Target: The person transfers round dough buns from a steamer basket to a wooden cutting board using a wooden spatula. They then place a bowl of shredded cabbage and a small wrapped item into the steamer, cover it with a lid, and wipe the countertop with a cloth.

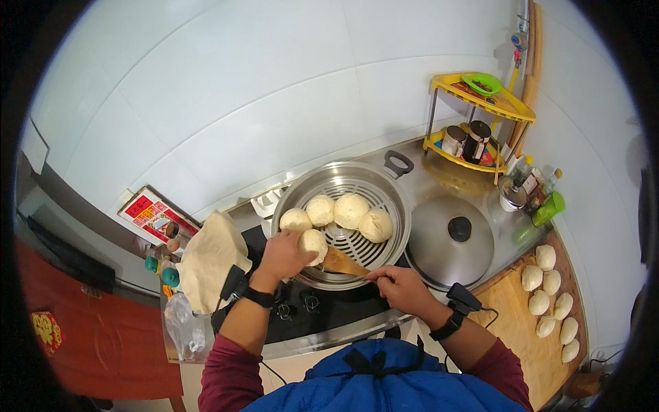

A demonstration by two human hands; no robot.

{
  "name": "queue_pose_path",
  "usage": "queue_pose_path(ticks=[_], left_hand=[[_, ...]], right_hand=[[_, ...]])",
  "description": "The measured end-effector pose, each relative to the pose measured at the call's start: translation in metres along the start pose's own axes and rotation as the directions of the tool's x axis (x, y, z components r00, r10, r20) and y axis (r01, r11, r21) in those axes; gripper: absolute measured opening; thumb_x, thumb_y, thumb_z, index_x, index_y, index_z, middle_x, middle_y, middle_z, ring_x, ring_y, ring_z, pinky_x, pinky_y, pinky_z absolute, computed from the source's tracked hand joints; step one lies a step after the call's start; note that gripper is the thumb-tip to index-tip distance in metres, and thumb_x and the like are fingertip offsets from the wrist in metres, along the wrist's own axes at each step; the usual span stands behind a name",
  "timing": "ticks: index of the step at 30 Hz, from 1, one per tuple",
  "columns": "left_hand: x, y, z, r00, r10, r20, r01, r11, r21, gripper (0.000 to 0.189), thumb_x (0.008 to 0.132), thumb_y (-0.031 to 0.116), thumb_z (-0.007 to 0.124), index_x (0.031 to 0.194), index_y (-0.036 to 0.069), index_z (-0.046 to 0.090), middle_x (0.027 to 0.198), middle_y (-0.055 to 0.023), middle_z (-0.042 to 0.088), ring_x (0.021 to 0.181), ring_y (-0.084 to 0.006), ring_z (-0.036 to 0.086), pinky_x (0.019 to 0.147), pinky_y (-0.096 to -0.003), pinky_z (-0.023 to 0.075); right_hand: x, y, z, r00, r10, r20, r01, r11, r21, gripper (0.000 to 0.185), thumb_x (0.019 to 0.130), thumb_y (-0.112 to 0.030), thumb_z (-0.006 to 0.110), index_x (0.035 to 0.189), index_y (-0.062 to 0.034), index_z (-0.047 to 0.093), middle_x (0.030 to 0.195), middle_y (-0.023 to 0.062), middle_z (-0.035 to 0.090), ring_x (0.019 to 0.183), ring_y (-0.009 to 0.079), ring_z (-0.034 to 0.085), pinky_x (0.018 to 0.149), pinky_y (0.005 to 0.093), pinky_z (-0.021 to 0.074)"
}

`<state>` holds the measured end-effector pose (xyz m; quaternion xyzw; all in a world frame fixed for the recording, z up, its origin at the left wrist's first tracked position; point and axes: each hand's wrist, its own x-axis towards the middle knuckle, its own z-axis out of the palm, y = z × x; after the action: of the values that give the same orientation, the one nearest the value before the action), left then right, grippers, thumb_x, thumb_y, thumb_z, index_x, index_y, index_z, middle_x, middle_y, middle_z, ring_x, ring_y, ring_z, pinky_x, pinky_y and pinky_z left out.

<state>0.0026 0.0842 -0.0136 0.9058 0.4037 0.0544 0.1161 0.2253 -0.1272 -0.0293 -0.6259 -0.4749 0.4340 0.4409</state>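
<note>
A wide steel steamer pot [381, 183] stands on the black glass stove, its slotted plate showing. Several pale, round dough buns [351, 211] sit in an arc across the back of the plate. At the front left of the pot, my left hand [283, 252] has its fingers around one more bun [314, 246]. My right hand [404, 291] grips the handle of a wooden spatula [342, 262] over the front rim. The spatula's flat blade reaches to the right side of the held bun; whether it lies under the bun is hidden.
Right of the pot lies a steel lid [432, 237] with a black knob. Several dough pieces [539, 303] rest on a wooden board [504, 314]. A beige cloth [213, 262] is at the left. A yellow corner shelf [515, 110] stands at the back right, near bottles [522, 167].
</note>
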Motion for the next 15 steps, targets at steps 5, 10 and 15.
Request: queue_pose_path(ticks=[5, 10, 15], left_hand=[[0.014, -0.012, -0.021, 0.977, -0.094, 0.189, 0.186, 0.808, -0.560, 0.051, 0.088, 0.043, 0.067, 0.110, -0.003, 0.070, 0.111, -0.0225, 0.067, 0.109, -0.0386, 0.062, 0.092, -0.0445, 0.0498], [-0.010, 0.017, 0.007, 0.976, 0.143, -0.166, -0.148, 0.989, -0.019, 0.076, 0.093, 0.054, 0.058, 0.133, -0.011, 0.051, 0.140, -0.0333, 0.047, 0.131, -0.0470, 0.045, 0.110, -0.0496, 0.0359], [-0.027, 0.038, 0.009, 0.932, 0.248, -0.265, -0.250, 0.968, 0.027, 0.088, 0.091, 0.051, 0.062, 0.145, -0.012, 0.033, 0.148, -0.0343, 0.036, 0.138, -0.0487, 0.034, 0.117, -0.0509, 0.0258]], right_hand=[[0.008, -0.006, 0.015, 0.975, 0.211, 0.076, -0.223, 0.889, 0.399, 0.027, 0.097, -0.010, 0.049, 0.115, -0.0010, 0.067, 0.073, 0.0015, 0.060, 0.052, 0.0069, 0.052, 0.048, 0.0222, 0.0441], [0.004, -0.004, 0.032, 0.988, 0.147, -0.046, -0.129, 0.952, 0.276, 0.026, 0.098, -0.012, 0.050, 0.115, -0.0009, 0.067, 0.074, 0.0015, 0.060, 0.054, 0.0069, 0.053, 0.050, 0.0227, 0.0453], [-0.014, -0.002, 0.037, 0.986, 0.085, -0.143, -0.053, 0.976, 0.212, 0.026, 0.099, -0.013, 0.051, 0.116, -0.0033, 0.068, 0.076, 0.0023, 0.063, 0.061, 0.0079, 0.058, 0.056, 0.0255, 0.0499]])
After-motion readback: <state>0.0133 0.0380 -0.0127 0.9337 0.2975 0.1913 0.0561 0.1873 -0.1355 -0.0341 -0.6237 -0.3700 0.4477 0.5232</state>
